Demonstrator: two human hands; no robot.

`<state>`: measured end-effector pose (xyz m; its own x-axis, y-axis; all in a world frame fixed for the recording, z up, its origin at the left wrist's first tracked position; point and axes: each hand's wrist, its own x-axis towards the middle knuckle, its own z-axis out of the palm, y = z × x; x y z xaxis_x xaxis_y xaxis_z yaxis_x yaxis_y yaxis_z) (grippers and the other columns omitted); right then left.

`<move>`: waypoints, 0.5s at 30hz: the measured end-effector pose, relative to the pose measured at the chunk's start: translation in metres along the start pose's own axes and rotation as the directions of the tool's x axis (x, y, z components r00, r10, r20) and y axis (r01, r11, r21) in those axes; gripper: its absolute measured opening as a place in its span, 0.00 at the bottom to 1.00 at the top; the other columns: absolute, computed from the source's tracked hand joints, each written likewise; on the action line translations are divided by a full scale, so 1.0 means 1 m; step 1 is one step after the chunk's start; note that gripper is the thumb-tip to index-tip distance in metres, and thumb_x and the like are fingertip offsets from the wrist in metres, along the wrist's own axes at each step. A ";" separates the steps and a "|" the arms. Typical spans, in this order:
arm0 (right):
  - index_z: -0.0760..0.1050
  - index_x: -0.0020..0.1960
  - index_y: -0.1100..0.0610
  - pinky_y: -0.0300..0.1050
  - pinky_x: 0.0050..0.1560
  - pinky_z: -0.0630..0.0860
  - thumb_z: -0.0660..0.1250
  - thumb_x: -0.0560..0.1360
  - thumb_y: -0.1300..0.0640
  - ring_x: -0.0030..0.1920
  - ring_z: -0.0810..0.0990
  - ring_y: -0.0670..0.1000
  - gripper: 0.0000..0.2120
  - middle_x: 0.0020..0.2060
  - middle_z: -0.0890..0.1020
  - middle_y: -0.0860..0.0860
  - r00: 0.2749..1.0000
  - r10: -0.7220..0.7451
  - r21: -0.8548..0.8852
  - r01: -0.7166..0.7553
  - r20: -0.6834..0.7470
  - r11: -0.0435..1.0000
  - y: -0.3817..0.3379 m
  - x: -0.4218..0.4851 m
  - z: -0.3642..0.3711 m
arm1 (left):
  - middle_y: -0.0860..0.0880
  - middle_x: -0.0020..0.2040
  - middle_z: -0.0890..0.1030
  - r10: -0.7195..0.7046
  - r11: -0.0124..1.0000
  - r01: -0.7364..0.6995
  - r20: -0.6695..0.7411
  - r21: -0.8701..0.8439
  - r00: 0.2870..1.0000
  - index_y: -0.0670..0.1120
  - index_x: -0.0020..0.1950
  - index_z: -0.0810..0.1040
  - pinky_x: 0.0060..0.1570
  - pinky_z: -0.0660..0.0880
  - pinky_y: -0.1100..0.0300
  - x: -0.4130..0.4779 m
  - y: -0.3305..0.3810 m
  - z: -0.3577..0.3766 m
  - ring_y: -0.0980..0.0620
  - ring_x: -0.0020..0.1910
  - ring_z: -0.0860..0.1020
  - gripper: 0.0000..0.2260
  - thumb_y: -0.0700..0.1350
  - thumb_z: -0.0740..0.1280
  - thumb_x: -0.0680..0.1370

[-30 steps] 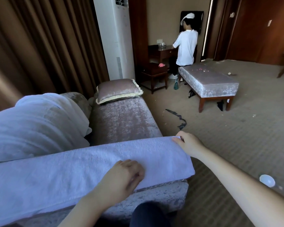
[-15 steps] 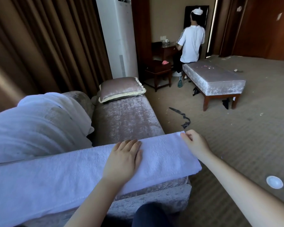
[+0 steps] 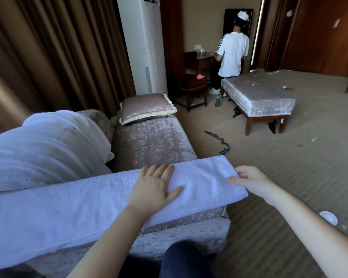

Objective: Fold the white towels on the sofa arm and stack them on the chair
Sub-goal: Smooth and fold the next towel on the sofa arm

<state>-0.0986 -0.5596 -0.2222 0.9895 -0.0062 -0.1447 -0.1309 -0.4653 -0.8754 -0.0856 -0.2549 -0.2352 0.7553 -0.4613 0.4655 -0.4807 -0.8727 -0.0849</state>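
A long white towel [image 3: 72,205], folded lengthwise, lies along the top of the velvet sofa arm [image 3: 181,227]. My left hand [image 3: 155,185] presses flat on it near its middle, fingers straight. My right hand [image 3: 249,180] grips the towel's right end at the edge, thumb on top and fingers curled round it. More white towels [image 3: 42,149] lie heaped on the sofa back at the left.
A cushion [image 3: 147,108] sits at the far end of the sofa seat [image 3: 151,141]. A velvet bench [image 3: 259,97] stands on the carpet, with a person in a white shirt [image 3: 232,53] beyond it. A small wooden chair [image 3: 191,87] is by the desk. A white lid [image 3: 328,217] lies on the floor.
My left hand opened from curled and slid up onto the towel's top, now pressing flat. My right hand moved from the far corner down to the towel's end edge.
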 end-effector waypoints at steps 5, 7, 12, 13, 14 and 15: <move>0.75 0.45 0.71 0.43 0.37 0.62 0.69 0.71 0.63 0.36 0.69 0.50 0.11 0.32 0.73 0.58 0.979 -0.110 -0.174 0.080 -0.170 0.982 -0.028 -0.012 -0.006 | 0.50 0.56 0.81 0.140 0.981 -0.152 -0.098 -0.119 0.985 0.47 0.58 0.78 0.55 0.73 0.51 0.000 0.022 -0.008 0.47 0.54 0.78 0.16 0.52 0.60 0.76; 0.73 0.44 0.73 0.43 0.38 0.59 0.67 0.69 0.60 0.36 0.66 0.48 0.15 0.31 0.70 0.64 0.967 -0.170 -0.211 0.130 -0.187 0.969 -0.049 -0.019 -0.006 | 0.54 0.51 0.82 0.027 0.912 -0.054 -0.071 -0.407 0.997 0.49 0.53 0.81 0.53 0.71 0.57 0.004 0.035 -0.022 0.53 0.50 0.77 0.11 0.49 0.63 0.75; 0.79 0.42 0.63 0.45 0.35 0.70 0.66 0.70 0.59 0.40 0.78 0.61 0.06 0.37 0.81 0.60 0.894 -0.399 -0.454 0.275 -0.203 0.847 -0.129 -0.046 0.027 | 0.44 0.47 0.84 -0.276 0.068 0.451 0.418 -0.890 0.866 0.42 0.52 0.80 0.48 0.80 0.51 0.030 0.037 -0.084 0.47 0.41 0.83 0.06 0.43 0.65 0.80; 0.79 0.41 0.60 0.46 0.37 0.74 0.65 0.70 0.59 0.42 0.79 0.60 0.06 0.37 0.82 0.58 0.865 -0.464 -0.501 0.319 -0.194 0.805 -0.145 -0.053 0.039 | 0.42 0.47 0.84 -0.269 -0.015 0.477 0.463 -0.879 0.845 0.40 0.53 0.80 0.47 0.80 0.50 0.034 0.033 -0.097 0.45 0.41 0.84 0.11 0.48 0.65 0.80; 0.80 0.42 0.58 0.48 0.40 0.77 0.65 0.71 0.58 0.44 0.80 0.59 0.06 0.38 0.83 0.55 0.835 -0.518 -0.524 0.362 -0.185 0.771 -0.160 -0.059 0.053 | 0.42 0.46 0.85 -0.266 -0.041 0.495 0.487 -0.868 0.832 0.39 0.52 0.81 0.46 0.81 0.51 0.038 0.027 -0.108 0.44 0.40 0.84 0.16 0.53 0.64 0.80; 0.80 0.45 0.56 0.49 0.42 0.77 0.65 0.72 0.58 0.45 0.80 0.57 0.06 0.41 0.83 0.53 0.808 -0.563 -0.538 0.401 -0.173 0.741 -0.171 -0.063 0.067 | 0.43 0.43 0.85 -0.280 -0.020 0.509 0.494 -0.860 0.823 0.40 0.50 0.82 0.44 0.82 0.52 0.040 0.021 -0.117 0.45 0.39 0.84 0.19 0.56 0.64 0.80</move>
<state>-0.1430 -0.4201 -0.0945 0.8840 0.1033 0.4559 0.3328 -0.8239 -0.4587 -0.1174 -0.2731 -0.1155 0.9764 -0.2143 -0.0281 0.0110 -0.0804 0.9967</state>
